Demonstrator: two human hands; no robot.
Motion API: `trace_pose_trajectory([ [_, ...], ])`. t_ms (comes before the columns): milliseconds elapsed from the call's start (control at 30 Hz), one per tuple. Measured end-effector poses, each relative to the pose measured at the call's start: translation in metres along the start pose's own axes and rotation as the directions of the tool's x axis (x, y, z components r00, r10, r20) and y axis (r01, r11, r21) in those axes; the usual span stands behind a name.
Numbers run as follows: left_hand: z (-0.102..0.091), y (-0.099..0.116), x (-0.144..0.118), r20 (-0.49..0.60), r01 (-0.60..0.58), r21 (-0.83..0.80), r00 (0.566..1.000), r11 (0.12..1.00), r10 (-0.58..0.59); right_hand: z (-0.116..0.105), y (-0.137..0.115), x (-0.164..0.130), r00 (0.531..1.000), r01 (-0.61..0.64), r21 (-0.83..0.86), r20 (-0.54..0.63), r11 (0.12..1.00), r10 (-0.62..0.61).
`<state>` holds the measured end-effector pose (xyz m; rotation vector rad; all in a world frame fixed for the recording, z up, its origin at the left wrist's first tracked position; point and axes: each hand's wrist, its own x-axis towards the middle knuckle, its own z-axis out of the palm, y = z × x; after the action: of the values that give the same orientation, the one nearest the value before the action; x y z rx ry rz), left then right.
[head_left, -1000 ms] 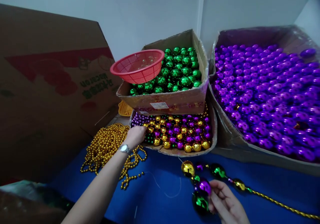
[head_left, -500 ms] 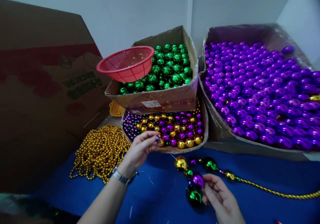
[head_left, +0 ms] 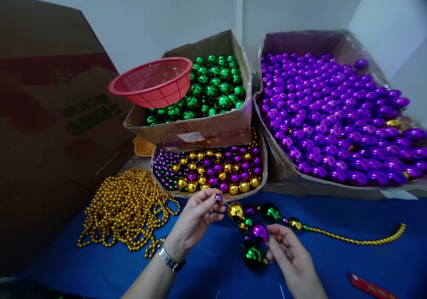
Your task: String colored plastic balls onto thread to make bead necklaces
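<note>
Between the thumb and fingers of my left hand [head_left: 200,217] is a small purple bead [head_left: 218,198], close to the end of a thin clear string. Beside it lies a gold ball [head_left: 235,211] on the strand. My right hand [head_left: 292,257] pinches the bead strand around a large purple ball [head_left: 259,232]. A large green ball [head_left: 252,253] hangs just below that one. The strand runs on past another green ball [head_left: 270,212] to a twisted gold rope section [head_left: 353,239] on the blue table.
An open box of mixed beads [head_left: 213,168] sits ahead, under a box of green balls [head_left: 213,90] carrying a red basket [head_left: 151,83]. Purple balls [head_left: 327,117] fill a box at right. Gold bead chains [head_left: 122,210] lie left. A red object [head_left: 372,286] lies front right.
My left hand has moved from the bead box's edge towards the strand, bringing the small purple bead near the gold ball. The view has shifted right. My right hand keeps its grip.
</note>
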<state>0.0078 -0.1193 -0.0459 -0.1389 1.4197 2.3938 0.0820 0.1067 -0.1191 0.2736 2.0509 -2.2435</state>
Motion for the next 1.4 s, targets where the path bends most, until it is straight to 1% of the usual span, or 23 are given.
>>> trace_pose_trajectory([
  [133, 0.003, 0.002, -0.002, -0.004, -0.017, 0.084, 1.0, 0.996, 0.017, -0.003, 0.006, 0.0, 1.0, 0.001, -0.063, 0.031, 0.998, 0.001],
  [233, 0.01, 0.004, -0.003, 0.014, -0.076, 0.26, 0.997, 0.963, 0.075, -0.008, 0.0, -0.001, 1.0, 0.017, -0.111, 0.022, 0.994, -0.015],
  [300, 0.021, 0.003, -0.003, 0.059, -0.119, 0.366, 0.993, 0.923, 0.104, -0.015, -0.006, -0.001, 0.999, 0.045, -0.124, 0.005, 0.991, -0.044],
  [400, 0.042, -0.004, -0.002, 0.138, -0.176, 0.428, 0.982, 0.886, 0.129, -0.031, -0.01, -0.001, 0.995, 0.074, -0.125, -0.051, 0.989, -0.08],
  [467, 0.056, -0.014, -0.002, 0.177, -0.204, 0.449, 0.975, 0.87, 0.137, -0.043, -0.003, -0.003, 0.995, 0.065, -0.128, -0.069, 0.99, -0.074],
  [567, 0.07, -0.038, -0.001, 0.254, -0.249, 0.491, 0.958, 0.835, 0.137, -0.056, 0.021, -0.009, 0.998, 0.031, -0.133, -0.049, 0.991, -0.038],
  [667, 0.071, -0.068, 0.003, 0.349, -0.307, 0.536, 0.929, 0.787, 0.125, -0.061, 0.048, -0.014, 1.0, 0.007, -0.194, -0.01, 0.981, -0.009],
  [733, 0.07, -0.083, 0.006, 0.37, -0.338, 0.562, 0.919, 0.755, 0.136, -0.064, 0.056, -0.017, 0.999, 0.004, -0.299, 0.033, 0.954, 0.006],
  [767, 0.069, -0.087, 0.008, 0.369, -0.353, 0.576, 0.917, 0.737, 0.152, -0.067, 0.056, -0.018, 0.999, 0.021, -0.367, 0.049, 0.93, -0.003],
  [833, 0.071, -0.086, 0.009, 0.369, -0.391, 0.6, 0.909, 0.698, 0.192, -0.072, 0.045, -0.019, 0.996, 0.092, -0.499, 0.059, 0.862, -0.073],
  [900, 0.077, -0.075, 0.008, 0.39, -0.423, 0.618, 0.897, 0.663, 0.209, -0.077, 0.023, -0.02, 0.986, 0.156, -0.57, 0.046, 0.806, -0.159],
  [967, 0.088, -0.059, 0.006, 0.428, -0.461, 0.618, 0.877, 0.637, 0.219, -0.076, -0.005, -0.021, 0.98, 0.177, -0.567, 0.029, 0.804, -0.196],
  [1000, 0.094, -0.051, 0.005, 0.446, -0.481, 0.609, 0.865, 0.63, 0.229, -0.073, -0.019, -0.021, 0.978, 0.191, -0.553, 0.041, 0.811, -0.202],
  [1067, 0.107, -0.036, 0.003, 0.478, -0.522, 0.581, 0.84, 0.624, 0.258, -0.063, -0.04, -0.019, 0.959, 0.273, -0.515, 0.08, 0.813, -0.271],
  [1100, 0.112, -0.031, 0.003, 0.488, -0.537, 0.565, 0.83, 0.626, 0.271, -0.056, -0.046, -0.017, 0.946, 0.317, -0.493, 0.111, 0.81, -0.303],
  [1167, 0.121, -0.025, 0.003, 0.494, -0.548, 0.54, 0.821, 0.639, 0.287, -0.045, -0.048, -0.012, 0.924, 0.382, -0.458, 0.163, 0.803, -0.347],
  [1233, 0.124, -0.025, 0.004, 0.476, -0.544, 0.521, 0.825, 0.658, 0.305, -0.04, -0.042, -0.008, 0.92, 0.392, -0.456, 0.203, 0.799, -0.336],
  [1333, 0.117, -0.035, 0.005, 0.41, -0.498, 0.512, 0.858, 0.7, 0.31, -0.044, -0.027, -0.006, 0.939, 0.344, -0.494, 0.183, 0.799, -0.291],
  [1367, 0.112, -0.042, 0.005, 0.398, -0.482, 0.528, 0.868, 0.699, 0.297, -0.048, -0.024, -0.006, 0.948, 0.319, -0.497, 0.159, 0.807, -0.277],
  [1400, 0.107, -0.05, 0.005, 0.405, -0.477, 0.558, 0.871, 0.679, 0.279, -0.052, -0.022, -0.007, 0.955, 0.294, -0.488, 0.128, 0.822, -0.266],
])
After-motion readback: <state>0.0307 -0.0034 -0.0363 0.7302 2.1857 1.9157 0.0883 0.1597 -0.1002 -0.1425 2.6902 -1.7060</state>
